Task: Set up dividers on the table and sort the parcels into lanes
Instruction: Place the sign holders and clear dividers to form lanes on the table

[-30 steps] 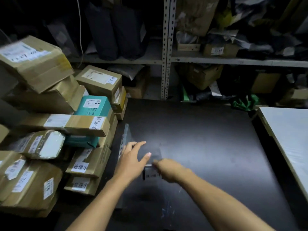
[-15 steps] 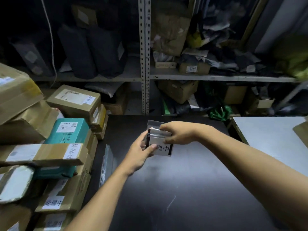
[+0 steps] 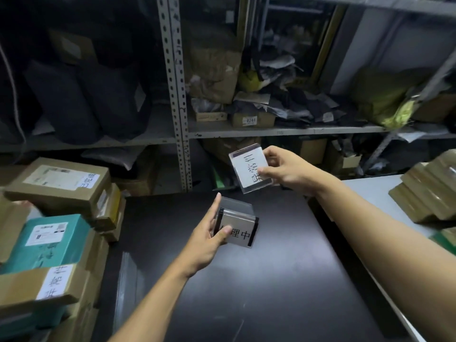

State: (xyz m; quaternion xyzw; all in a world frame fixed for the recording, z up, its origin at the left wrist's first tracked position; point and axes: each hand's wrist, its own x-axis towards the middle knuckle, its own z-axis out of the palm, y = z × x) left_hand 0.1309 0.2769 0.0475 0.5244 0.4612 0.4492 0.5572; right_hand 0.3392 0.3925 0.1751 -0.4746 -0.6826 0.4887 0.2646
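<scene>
My left hand grips a small stack of clear acrylic sign holders just above the black table; the front one carries a white label with black characters. Higher up and to the right, my right hand pinches a single sign holder with a white card in it, tilted, over the table's far edge. A clear flat divider strip lies along the table's left edge. Cardboard parcels and a teal box are stacked at the left.
Metal shelving packed with bags and boxes stands behind the table. A white table at the right bears a stack of brown parcels.
Both hands lifted the sign holders off the table and raised them. My right hand has pulled one holder off the stack and moved it up and right; the left keeps the others.
</scene>
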